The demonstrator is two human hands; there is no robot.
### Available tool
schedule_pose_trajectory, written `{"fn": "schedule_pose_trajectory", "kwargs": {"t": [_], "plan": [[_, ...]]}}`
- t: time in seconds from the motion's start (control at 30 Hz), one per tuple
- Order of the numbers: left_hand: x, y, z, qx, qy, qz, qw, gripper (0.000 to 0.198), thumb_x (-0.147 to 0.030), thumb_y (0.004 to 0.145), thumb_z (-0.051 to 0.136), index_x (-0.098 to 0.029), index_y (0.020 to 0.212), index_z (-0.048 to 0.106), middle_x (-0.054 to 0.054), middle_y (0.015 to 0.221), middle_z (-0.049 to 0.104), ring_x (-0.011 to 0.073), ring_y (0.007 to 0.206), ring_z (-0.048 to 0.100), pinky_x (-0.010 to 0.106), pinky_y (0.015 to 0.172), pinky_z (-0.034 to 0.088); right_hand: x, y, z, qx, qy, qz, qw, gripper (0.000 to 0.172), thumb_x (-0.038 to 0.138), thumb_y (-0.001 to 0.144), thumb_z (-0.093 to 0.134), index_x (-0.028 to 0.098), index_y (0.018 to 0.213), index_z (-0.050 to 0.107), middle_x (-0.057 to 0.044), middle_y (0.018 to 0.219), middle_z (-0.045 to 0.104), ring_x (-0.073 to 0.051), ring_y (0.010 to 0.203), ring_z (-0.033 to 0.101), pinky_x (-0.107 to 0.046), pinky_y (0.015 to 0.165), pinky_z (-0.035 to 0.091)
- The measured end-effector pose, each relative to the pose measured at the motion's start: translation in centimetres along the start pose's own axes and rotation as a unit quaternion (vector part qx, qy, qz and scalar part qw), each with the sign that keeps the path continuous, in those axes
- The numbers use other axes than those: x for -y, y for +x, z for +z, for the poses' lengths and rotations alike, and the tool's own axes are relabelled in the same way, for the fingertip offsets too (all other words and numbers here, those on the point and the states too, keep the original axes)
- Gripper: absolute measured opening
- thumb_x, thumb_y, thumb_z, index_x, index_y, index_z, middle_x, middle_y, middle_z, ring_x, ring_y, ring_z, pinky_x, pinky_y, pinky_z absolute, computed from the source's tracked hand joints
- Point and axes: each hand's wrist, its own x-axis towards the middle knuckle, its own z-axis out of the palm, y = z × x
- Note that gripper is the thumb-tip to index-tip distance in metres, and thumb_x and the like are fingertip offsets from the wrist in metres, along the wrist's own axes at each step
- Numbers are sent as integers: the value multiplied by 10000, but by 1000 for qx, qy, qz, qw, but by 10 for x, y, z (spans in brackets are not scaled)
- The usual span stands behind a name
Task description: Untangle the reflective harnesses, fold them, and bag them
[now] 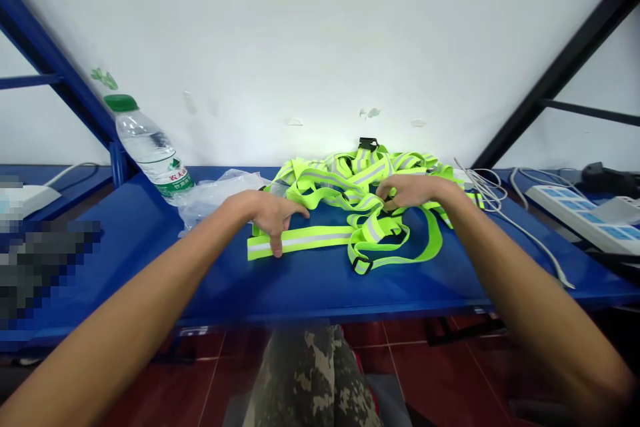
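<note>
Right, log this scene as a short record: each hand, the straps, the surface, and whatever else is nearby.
left hand: fingertips on a neon-yellow reflective strap
right hand: fingers curled into the tangled reflective straps
fitting: black plastic buckle at the far edge of the tangle
surface: blue table
nearby, left: water bottle with a green cap, clear plastic bag
nearby, right: white cable, power strip

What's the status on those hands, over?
Left hand pressing a reflective strap. Right hand on the tangled strap pile. Plastic bag and water bottle off to the left.
</note>
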Motion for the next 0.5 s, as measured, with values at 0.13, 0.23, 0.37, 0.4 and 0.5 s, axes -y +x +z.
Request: {"fn": "schedule_pose_trajectory", "kwargs": {"t": [0.13, 0.23, 0.37, 0.4, 0.5], "plan": [[11, 5, 1, -11, -47, 45, 998, 990, -363, 507, 842, -230, 1430, 508, 117, 1126, 700, 294, 882, 662, 325, 714, 497, 5, 0, 21, -13, -69, 15, 997, 506, 212, 656, 707, 167, 1156, 646, -114, 1159, 693, -290, 993, 666, -307, 741, 516], [20, 5, 1, -35, -154, 97, 983, 786, -372, 606, 824, -229, 1341, 583, 108, 1217, 678, 284, 1010, 652, 332, 820, 508, 5, -4, 25, 13, -78, 14, 997, 680, 180, 636, 698, 153, 1304, 570, -145, 1280, 639, -309, 1091, 640, -303, 792, 515], [24, 17, 2, -139, -377, 158, 902, 675, -360, 701, 807, -263, 1323, 565, 75, 1200, 675, 226, 1043, 645, 312, 858, 522, 3, -10, 29, -21, -69, 19, 997, 856, 222, 651, 701, 117, 1455, 429, -181, 1334, 600, -324, 1114, 629, -323, 836, 518], [24, 22, 2, -164, -438, 172, 867, 661, -350, 717, 803, -270, 1323, 554, 67, 1137, 688, 201, 958, 661, 307, 808, 537, 3, -11, 30, -31, -70, 14, 997, 869, 230, 652, 701, 112, 1464, 416, -184, 1320, 608, -325, 1099, 635, -326, 826, 520], [23, 39, 2, -204, -575, 195, 767, 551, -274, 746, 786, -247, 1251, 568, 36, 946, 682, 120, 672, 629, 279, 639, 544, 1, -11, 33, -55, -72, -3, 996, 766, 234, 672, 678, 109, 1405, 493, -174, 1219, 666, -327, 1023, 665, -333, 774, 527]]}}
